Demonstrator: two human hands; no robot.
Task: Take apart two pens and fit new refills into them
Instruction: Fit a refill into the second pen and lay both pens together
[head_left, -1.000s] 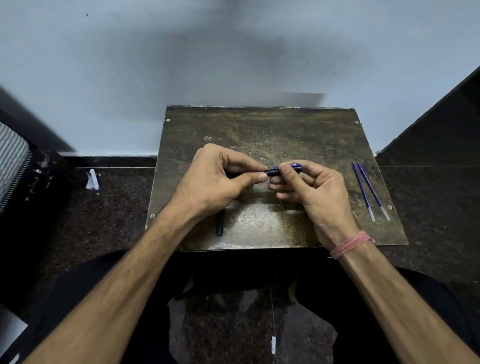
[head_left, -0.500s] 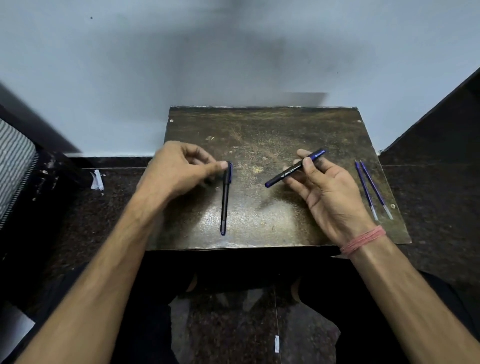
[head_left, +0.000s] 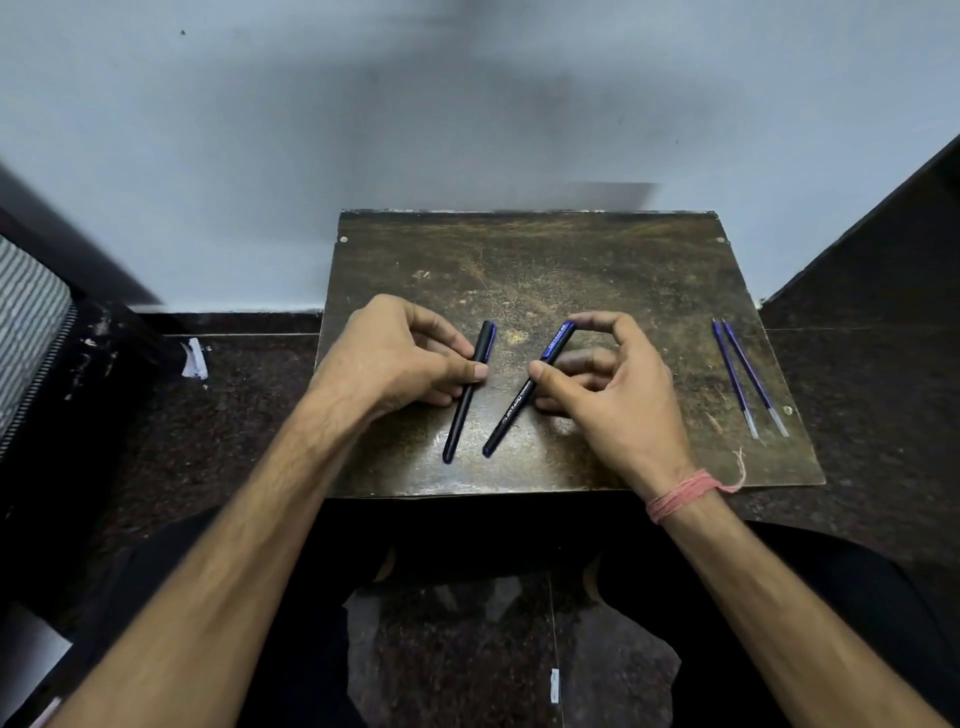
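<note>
Two black pens with blue trim lie side by side on the worn brown board (head_left: 597, 260). My left hand (head_left: 400, 358) pinches the left pen (head_left: 467, 395) near its upper part with thumb and fingers. The right pen (head_left: 524, 395), with white lettering on its barrel, lies slanted, and my right hand (head_left: 608, 384) pinches it at its capped upper end between thumb and fingers. Both pens look whole and touch the board. Two thin blue refills (head_left: 748, 376) with clear tips lie parallel near the board's right edge, away from both hands.
The board sits on a dark speckled floor against a pale wall. A scrap of white paper (head_left: 195, 358) lies on the floor to the left. A striped fabric thing (head_left: 28, 317) is at the far left. My crossed legs are below the board.
A second ago both hands held one pen together at the middle. They parted; now the right-hand pen has come down onto the board beside the left pen, and the left hand moved right onto its pen.
</note>
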